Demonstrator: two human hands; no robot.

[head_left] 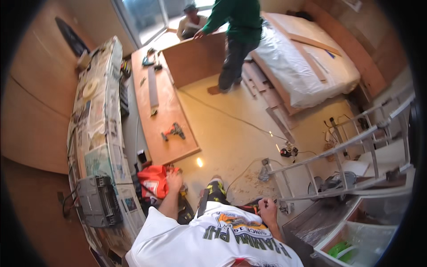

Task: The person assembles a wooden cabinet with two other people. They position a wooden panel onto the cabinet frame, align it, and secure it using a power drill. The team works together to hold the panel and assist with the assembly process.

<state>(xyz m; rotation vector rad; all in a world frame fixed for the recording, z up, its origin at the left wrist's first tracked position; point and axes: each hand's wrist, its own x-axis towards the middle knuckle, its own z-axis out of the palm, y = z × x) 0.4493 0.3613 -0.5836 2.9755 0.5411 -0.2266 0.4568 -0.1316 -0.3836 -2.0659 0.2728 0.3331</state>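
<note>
The bag [152,173] looks cloth, the panel [173,153] smooth wood.

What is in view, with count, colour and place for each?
Co-workers: two, one in green, top
Upright panel: one, brown, beside them
Wrapped block: one, white, upper right
Ladder: one, silver, right
Long board: one, reddish-brown, left of centre
Drill: one, red and black, board's near end
Roll: one, cream, upper left
Tool case: one, grey, lower left
Debris: many bits, brown, floor
Bag: one, red, lower left
Left grip: one bare hand, at the bag
Right grip: one bare hand, by the waist
</note>
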